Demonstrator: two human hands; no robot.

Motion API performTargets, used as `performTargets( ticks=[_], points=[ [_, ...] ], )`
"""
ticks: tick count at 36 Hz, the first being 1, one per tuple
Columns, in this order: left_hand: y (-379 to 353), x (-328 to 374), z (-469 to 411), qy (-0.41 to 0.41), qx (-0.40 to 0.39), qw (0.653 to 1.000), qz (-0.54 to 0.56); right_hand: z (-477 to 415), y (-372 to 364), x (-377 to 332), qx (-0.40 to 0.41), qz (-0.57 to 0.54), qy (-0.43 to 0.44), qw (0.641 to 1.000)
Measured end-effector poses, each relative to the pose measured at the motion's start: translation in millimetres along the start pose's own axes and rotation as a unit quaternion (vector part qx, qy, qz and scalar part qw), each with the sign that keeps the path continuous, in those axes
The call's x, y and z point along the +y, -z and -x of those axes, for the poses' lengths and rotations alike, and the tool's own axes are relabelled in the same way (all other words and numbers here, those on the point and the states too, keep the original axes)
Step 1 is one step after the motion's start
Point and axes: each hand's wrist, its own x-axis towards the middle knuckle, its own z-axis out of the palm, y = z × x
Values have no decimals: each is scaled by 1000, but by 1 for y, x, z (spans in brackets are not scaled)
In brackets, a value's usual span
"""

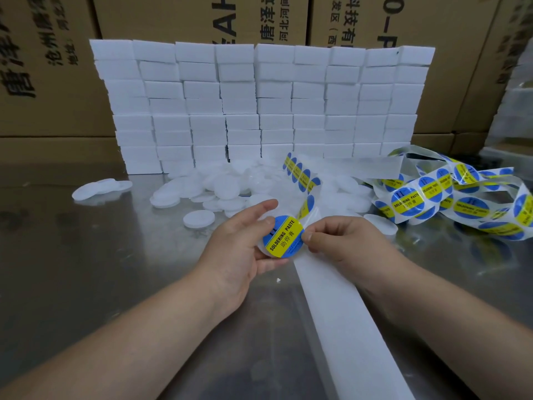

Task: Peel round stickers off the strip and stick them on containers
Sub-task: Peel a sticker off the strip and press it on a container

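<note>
Sticker seen on a container at frame centre.
The container is gripped by the curled left hand; the sticker's right edge is pinched by the right hand, above the bare strip.

Our left hand, forearm from 7 o'clock, curls thumb and fingers round the container. Our right hand, forearm from 5 o'clock, pinches the sticker at its 3 o'clock edge.

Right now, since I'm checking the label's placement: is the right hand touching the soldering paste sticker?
Touching. The head view shows the right hand pinching the soldering paste sticker at its right edge, no gap.
</note>
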Motion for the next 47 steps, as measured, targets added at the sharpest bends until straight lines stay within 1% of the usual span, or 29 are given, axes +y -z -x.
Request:
performTargets(
  ticks=[10, 24, 47],
  points=[
    [-1, -6, 0, -12, 5, 999, -41, 2, -1, -4, 16, 23, -15, 999],
    [-1, -10, -2, -26, 4, 999, -46, 2, -2, -6, 26, 55, -18, 998],
    [-1, -11, -2, -34, 7, 998, -60, 4, 0, -7, 43, 72, -23, 996]
  ],
)
